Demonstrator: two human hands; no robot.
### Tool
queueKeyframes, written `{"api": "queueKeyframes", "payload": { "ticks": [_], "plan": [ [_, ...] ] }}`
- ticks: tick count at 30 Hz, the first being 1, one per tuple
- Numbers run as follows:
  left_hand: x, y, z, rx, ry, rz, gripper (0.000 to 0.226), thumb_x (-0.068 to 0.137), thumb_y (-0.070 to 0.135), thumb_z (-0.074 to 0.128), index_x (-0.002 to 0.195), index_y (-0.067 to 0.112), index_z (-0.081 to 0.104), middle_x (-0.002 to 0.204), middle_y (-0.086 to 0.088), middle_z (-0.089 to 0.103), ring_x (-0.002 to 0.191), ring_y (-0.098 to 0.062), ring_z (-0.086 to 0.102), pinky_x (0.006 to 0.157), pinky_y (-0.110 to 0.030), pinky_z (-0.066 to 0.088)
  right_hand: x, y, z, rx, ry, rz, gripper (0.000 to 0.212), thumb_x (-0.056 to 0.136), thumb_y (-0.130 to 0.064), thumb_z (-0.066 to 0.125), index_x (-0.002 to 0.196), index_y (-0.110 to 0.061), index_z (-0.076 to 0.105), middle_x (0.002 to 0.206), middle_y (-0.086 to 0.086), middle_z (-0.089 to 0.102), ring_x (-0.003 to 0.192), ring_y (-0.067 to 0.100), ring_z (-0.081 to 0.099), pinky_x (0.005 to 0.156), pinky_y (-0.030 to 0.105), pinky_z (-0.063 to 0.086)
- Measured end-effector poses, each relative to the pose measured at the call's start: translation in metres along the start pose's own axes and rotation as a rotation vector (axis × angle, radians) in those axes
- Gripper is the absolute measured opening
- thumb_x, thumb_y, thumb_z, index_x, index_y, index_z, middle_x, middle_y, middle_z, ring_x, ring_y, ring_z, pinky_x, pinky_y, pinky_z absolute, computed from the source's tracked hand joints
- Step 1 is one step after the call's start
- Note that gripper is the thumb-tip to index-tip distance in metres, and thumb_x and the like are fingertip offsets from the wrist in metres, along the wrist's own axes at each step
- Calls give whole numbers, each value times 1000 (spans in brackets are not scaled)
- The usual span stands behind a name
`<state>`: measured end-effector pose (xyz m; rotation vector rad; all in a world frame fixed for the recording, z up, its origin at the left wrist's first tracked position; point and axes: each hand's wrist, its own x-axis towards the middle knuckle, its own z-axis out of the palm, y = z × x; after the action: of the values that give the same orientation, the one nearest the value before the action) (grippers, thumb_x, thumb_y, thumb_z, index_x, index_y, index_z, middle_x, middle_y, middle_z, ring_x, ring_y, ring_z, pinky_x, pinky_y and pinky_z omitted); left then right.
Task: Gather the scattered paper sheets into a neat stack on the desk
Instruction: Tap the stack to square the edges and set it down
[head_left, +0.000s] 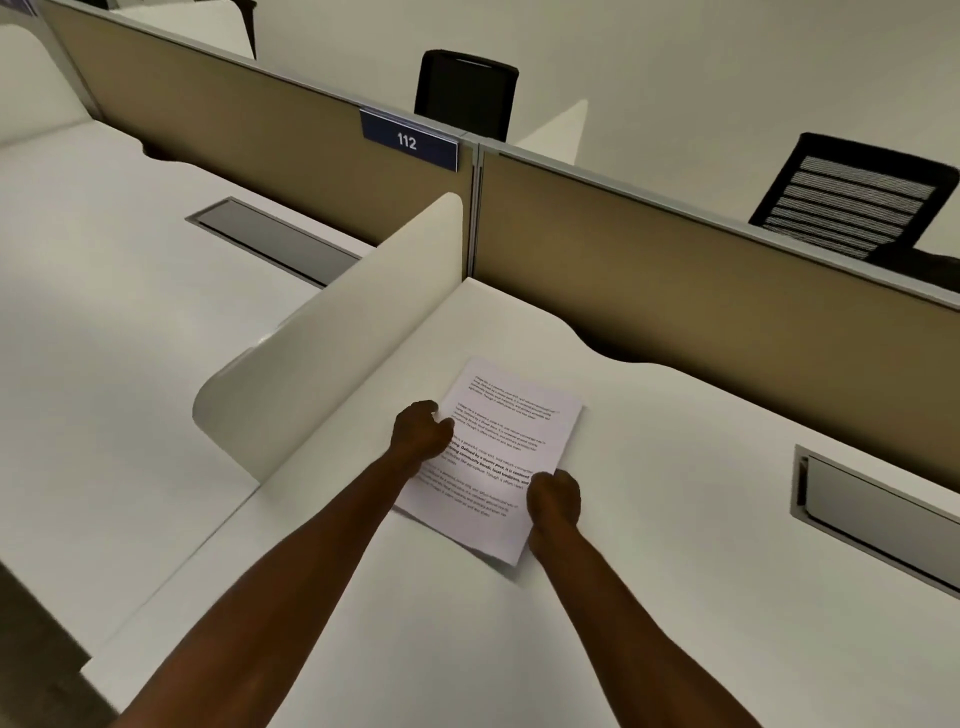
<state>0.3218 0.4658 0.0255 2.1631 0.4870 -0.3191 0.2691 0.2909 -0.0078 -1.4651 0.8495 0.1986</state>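
Observation:
A stack of printed paper sheets (506, 441) lies on the white desk (675, 597), turned at a slant. My left hand (420, 428) grips the stack's left edge with curled fingers. My right hand (554, 500) grips its right edge nearer to me, fist-like, thumb side on the paper. The sheets look closely aligned, with a slight offset showing at the near corner. Whether the stack is lifted off the desk or flat on it is unclear.
A white curved divider (332, 364) rises just left of the stack. Tan partition panels (701, 291) close off the far side, with a "112" sign (408, 140). A grey cable tray (878, 517) is set in the desk at right. Black chairs (857, 202) stand beyond.

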Motion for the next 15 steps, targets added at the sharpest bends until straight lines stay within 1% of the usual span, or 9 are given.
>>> {"api": "queueKeyframes", "payload": {
  "ticks": [1, 3, 6, 9, 12, 14, 15],
  "plan": [
    [8, 2, 0, -4, -5, 8, 56, 95, 31, 59, 145, 9, 45, 152, -11, 44, 138, -27, 42, 112, -34, 33, -4, -4, 7, 15, 39, 7, 48, 87, -11, 46, 134, -6, 52, 137, 12, 56, 120, 33, 56, 106, 44, 44],
    [25, 6, -1, 1, -6, 38, 57, 96, 30, 58, 146, 7, 43, 153, -11, 43, 140, -27, 41, 113, -33, 32, -6, -12, 22, 14, 84, 12, 51, 95, -7, 42, 145, -4, 38, 147, 13, 45, 132, 31, 46, 110, 38, 37],
    [51, 15, -6, 39, 9, 97, 55, 98, 27, 55, 146, 3, 42, 152, -14, 43, 140, -28, 40, 114, -33, 30, 9, -27, 44, -30, 96, -21, 54, 98, -9, 42, 150, -5, 29, 153, 14, 36, 137, 30, 40, 110, 36, 33],
    [76, 28, -19, 62, 31, 134, 45, 98, 19, 55, 136, -4, 49, 143, -19, 52, 132, -32, 48, 106, -33, 37, 26, -47, 68, -46, 77, -46, 55, 98, -10, 43, 150, -6, 27, 154, 13, 34, 139, 29, 38, 110, 35, 33],
    [106, 38, -34, 46, 25, 146, 43, 97, 14, 55, 135, -5, 50, 140, -21, 54, 128, -34, 52, 103, -34, 41, 44, -65, 91, -90, 69, -69, 55, 96, -13, 47, 148, -4, 30, 153, 14, 37, 138, 30, 39, 113, 38, 31],
    [126, 43, -43, 18, 5, 152, 50, 96, 16, 56, 142, -1, 44, 144, -20, 51, 131, -32, 50, 106, -34, 40, 56, -79, 103, -78, 50, -73, 51, 94, -13, 50, 142, -4, 40, 145, 15, 47, 129, 33, 48, 110, 40, 38],
    [135, 46, -47, 2, -9, 151, 55, 96, 18, 57, 146, 3, 40, 147, -18, 48, 133, -31, 48, 109, -35, 38, 61, -85, 107, -48, 28, -70, 47, 92, -14, 53, 137, -5, 46, 139, 15, 53, 122, 33, 54, 106, 42, 43]
  ]
}}
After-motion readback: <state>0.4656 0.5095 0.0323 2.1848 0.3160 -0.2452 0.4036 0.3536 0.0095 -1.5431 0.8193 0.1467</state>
